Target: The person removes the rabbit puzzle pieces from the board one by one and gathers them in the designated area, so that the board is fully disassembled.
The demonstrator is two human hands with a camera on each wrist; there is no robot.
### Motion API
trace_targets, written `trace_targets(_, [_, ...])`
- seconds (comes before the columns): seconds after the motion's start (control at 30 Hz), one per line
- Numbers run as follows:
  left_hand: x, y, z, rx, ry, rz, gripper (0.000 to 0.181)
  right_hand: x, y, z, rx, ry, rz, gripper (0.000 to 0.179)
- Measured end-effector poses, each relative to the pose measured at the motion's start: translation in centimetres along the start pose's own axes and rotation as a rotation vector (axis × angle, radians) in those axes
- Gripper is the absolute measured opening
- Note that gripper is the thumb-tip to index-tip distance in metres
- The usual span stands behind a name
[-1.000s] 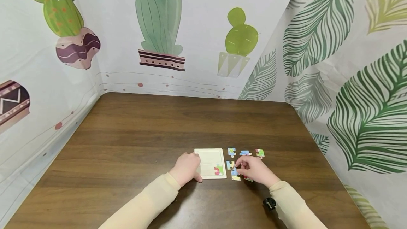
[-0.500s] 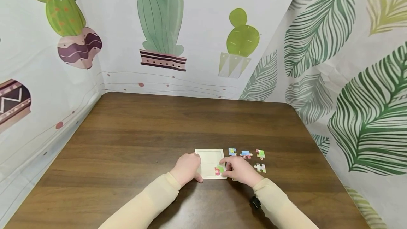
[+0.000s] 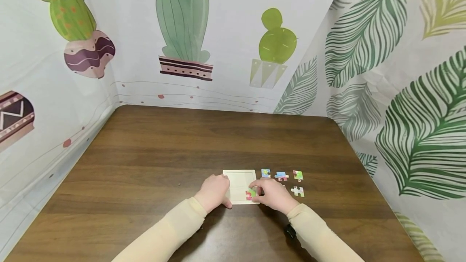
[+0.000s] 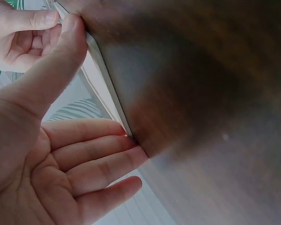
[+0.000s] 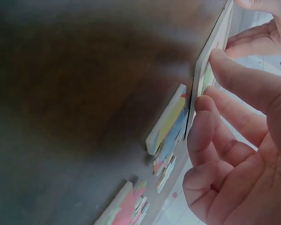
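Note:
In the head view a pale square puzzle tray point(image 3: 238, 173) lies on the brown table. My left hand point(image 3: 214, 191) is against its left side, the thumb at the near corner. Nearly straight fingers point(image 4: 107, 164) rest at the tray's edge in the left wrist view. A red and green jigsaw piece point(image 3: 249, 194) sits in the tray's near right corner. My right hand point(image 3: 274, 195) reaches over the right rim and pinches that piece between thumb and forefinger. Its other fingers point(image 5: 201, 183) are curled. The right hand covers part of the piece and some loose pieces.
Right of the tray lie a blue piece point(image 3: 266, 172), a blue and red piece point(image 3: 281, 176), a green and red piece point(image 3: 297, 175) and a whitish piece point(image 3: 297, 191). A yellow and blue piece point(image 5: 166, 126) lies beside the tray. Patterned cloth point(image 3: 233, 31) surrounds the table.
My right hand has moved left from the loose pieces to the piece in the tray, uncovering the whitish piece. The left hand has stayed at the tray's left side.

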State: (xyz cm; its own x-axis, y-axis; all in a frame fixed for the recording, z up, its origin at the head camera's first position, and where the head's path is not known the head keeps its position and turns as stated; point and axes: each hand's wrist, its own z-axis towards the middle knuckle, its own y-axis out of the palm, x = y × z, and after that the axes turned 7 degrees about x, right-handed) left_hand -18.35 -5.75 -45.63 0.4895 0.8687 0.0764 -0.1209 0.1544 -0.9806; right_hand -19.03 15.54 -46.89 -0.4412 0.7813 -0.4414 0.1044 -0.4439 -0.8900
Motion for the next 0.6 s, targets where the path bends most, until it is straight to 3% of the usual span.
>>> trace_targets(0.47, [-0.07, 0.02, -0.10, 0.014, 0.018, 0.017, 0.049, 0.04, 0.19, 0.39, 0.074, -0.052, -0.006, 0.016])
trace_targets(0.6, [-0.11, 0.12, -0.11, 0.014, 0.021, 0.023, 0.050, 0.06, 0.22, 0.50, 0.077, -0.028, 0.009, 0.012])
